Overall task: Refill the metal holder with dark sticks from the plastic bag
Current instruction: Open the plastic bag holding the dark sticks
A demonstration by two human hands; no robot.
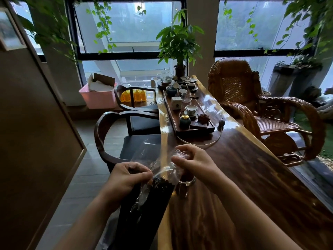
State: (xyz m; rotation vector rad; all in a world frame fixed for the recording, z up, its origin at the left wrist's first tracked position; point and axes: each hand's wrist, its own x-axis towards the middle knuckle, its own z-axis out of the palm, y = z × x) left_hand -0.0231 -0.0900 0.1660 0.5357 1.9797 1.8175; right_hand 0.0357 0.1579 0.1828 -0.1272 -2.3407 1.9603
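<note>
You're at the bag-opening step: left hand (126,175) and right hand (193,160) each pinch the bag (163,169) mouth, w/ sticks (158,192) inside, at the table (252,186) edge. Holder (185,184) sits just under your right wrist. Next, probably spread the mouth & draw sticks out.

The room was dim; cool daylight came only through the windows (129,24) ahead of me. It glared in streaks along my table (234,177). The wide lens bent the frame's edges, where leaves (313,17) smeared into blur.
</note>
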